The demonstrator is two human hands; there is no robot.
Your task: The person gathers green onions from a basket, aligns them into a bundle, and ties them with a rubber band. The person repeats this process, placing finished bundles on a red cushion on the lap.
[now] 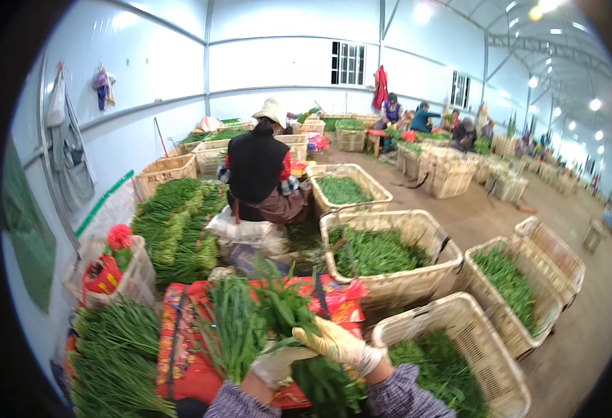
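In the lower middle my left hand (280, 361), in a pale glove, is closed around the lower part of a bunch of green leafy stalks (286, 305). My right hand (332, 342), in a yellowish glove, lies against the same bunch from the right, its fingers extended over the leaves; whether it grips them is unclear. Beneath both hands is a red patterned cloth surface (191, 373) with dark straps. Long thin green stalks (235, 313) lie on it left of the bunch. More green stalks (113, 360) are piled at its left.
Plastic crates of greens stand to the right (475, 360) and ahead (408, 279). Bundled greens (178, 224) lie at the left behind a crate (141, 277) with a red flower. A person in a light hat (259, 162) sits ahead, back turned. Several people work farther off.
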